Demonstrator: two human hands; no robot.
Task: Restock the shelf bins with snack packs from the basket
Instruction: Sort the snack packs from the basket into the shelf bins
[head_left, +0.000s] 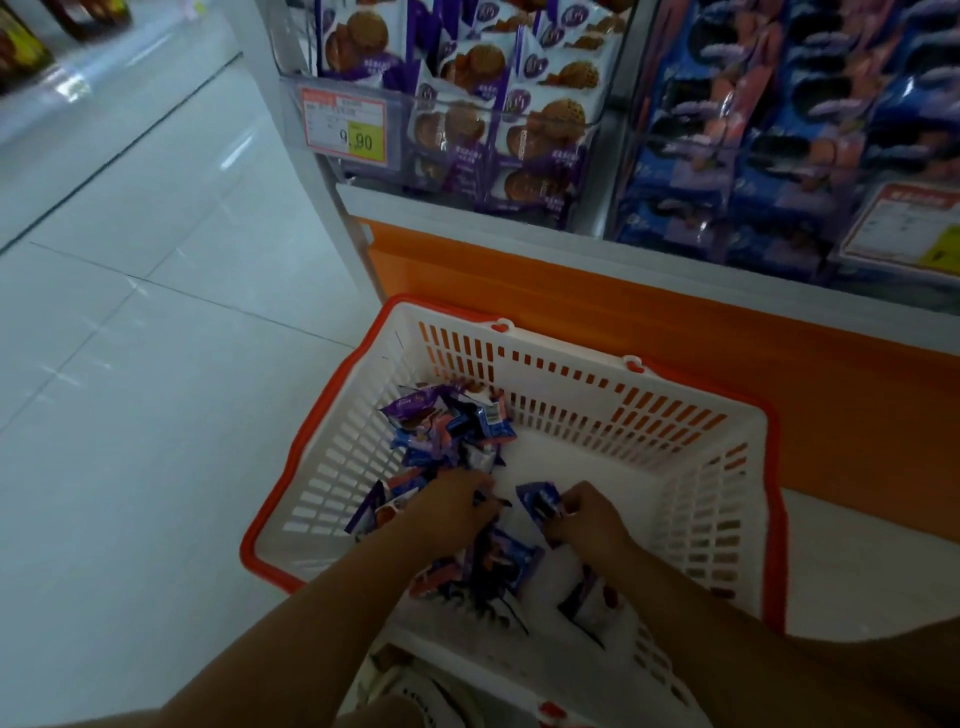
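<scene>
A white basket (582, 410) with an orange rim stands on the floor below the shelf. Several small purple and blue snack packs (447, 421) lie heaped in its left half. Both hands reach down into it. My left hand (452, 506) rests with curled fingers on the heap, gripping packs. My right hand (584, 514) pinches a blue pack (540, 499) at the basket's middle. Above, a clear bin (467, 119) holds purple-and-white cookie packs, and a bin to its right (789, 130) holds blue packs.
An orange base panel (623, 301) runs under the bins, right behind the basket. Price tags (345, 127) hang on the bin fronts. Pale tiled floor (156, 312) stretches to the left, with another shelf unit at the far upper left.
</scene>
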